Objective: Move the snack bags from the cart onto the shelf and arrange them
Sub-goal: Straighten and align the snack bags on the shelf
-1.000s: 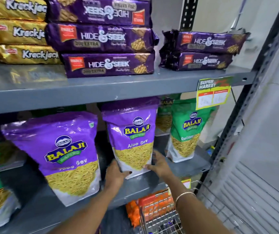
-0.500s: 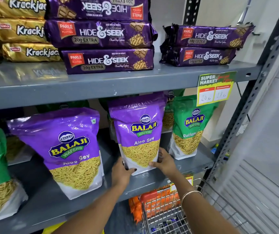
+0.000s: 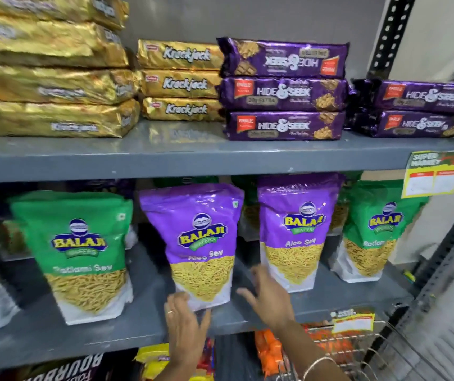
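Note:
Balaji snack bags stand upright on the grey middle shelf (image 3: 83,334). A purple Aloo Sev bag (image 3: 198,237) leans at the middle, and a second purple bag (image 3: 294,229) stands to its right. Green Ratlami Sev bags flank them, one on the left (image 3: 80,243) and one on the right (image 3: 377,229). My left hand (image 3: 184,317) touches the bottom left corner of the middle purple bag, fingers loose. My right hand (image 3: 267,295) hovers with spread fingers in the gap between the two purple bags, holding nothing. The wire cart (image 3: 371,353) sits at the lower right.
The upper shelf (image 3: 220,155) carries stacked gold Krackjack packs (image 3: 182,83) and purple Hide & Seek packs (image 3: 283,92). A price tag (image 3: 434,174) hangs at its right end. Orange packets (image 3: 268,350) lie by the cart. The perforated upright (image 3: 440,270) bounds the right side.
Both hands have let go of the right purple bag and moved left to the middle purple bag. The view has swung left, showing more Krackjack packs and a green bag.

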Tool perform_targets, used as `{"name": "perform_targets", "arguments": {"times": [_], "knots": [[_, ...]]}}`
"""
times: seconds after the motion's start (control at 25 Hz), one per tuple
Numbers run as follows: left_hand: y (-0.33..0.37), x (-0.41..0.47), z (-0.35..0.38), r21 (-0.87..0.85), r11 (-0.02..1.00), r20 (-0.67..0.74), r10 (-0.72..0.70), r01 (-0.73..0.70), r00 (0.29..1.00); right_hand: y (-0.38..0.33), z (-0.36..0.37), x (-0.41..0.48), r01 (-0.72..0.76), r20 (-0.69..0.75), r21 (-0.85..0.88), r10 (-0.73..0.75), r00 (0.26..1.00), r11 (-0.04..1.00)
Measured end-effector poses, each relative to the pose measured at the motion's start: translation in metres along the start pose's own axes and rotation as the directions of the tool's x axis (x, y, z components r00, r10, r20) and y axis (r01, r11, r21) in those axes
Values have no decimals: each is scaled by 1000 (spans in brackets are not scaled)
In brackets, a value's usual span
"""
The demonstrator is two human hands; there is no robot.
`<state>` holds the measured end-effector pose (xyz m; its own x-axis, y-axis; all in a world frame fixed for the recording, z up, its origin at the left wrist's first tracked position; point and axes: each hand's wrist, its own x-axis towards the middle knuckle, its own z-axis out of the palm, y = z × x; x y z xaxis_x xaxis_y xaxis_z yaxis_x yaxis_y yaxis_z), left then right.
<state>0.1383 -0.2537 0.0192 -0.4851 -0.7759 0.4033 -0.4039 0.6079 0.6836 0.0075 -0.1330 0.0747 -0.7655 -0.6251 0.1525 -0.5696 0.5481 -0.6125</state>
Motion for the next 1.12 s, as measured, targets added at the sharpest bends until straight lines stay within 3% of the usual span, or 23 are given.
{"name": "perform_targets", "arguments": {"times": [0.04,0.12,0.2,0.28,0.64,0.76,0.84,0.92,1.0,1.04,1.12], "knots": [[-13,13,-6,-17,994,-1,-105,105,995,-9,11,6,-15,78,81,8,997,997],[-29,37,-19,-117,960,139,-239,256,961,-21,31,17,-77,168,325,22,986,942],[-30,56,-29,-170,944,346,-213,284,914,-25,43,25,-111,203,427,24,979,897],[-30,68,-32,-133,953,463,-183,272,867,-21,54,32,-137,168,476,63,984,869],[-27,67,-28,-140,941,497,-202,308,844,-21,52,28,-158,133,486,106,985,859],[-27,52,-48,-178,947,406,-176,267,897,-42,45,0,-93,-146,286,139,979,954],[-38,34,-70,-111,979,226,-142,170,964,-63,49,-22,-1,-221,132,30,975,991],[-59,22,-95,16,990,18,-143,143,990,-88,65,-31,63,-74,55,-59,996,996],[-89,27,-118,62,967,-150,-237,248,960,-112,89,-25,120,94,26,-122,988,992],[-105,34,-132,7,949,-175,-311,317,934,-126,103,-19,116,166,66,-125,978,991],[-131,54,-156,-177,892,-89,-436,417,895,-148,131,-3,38,268,183,-87,960,982]]}}
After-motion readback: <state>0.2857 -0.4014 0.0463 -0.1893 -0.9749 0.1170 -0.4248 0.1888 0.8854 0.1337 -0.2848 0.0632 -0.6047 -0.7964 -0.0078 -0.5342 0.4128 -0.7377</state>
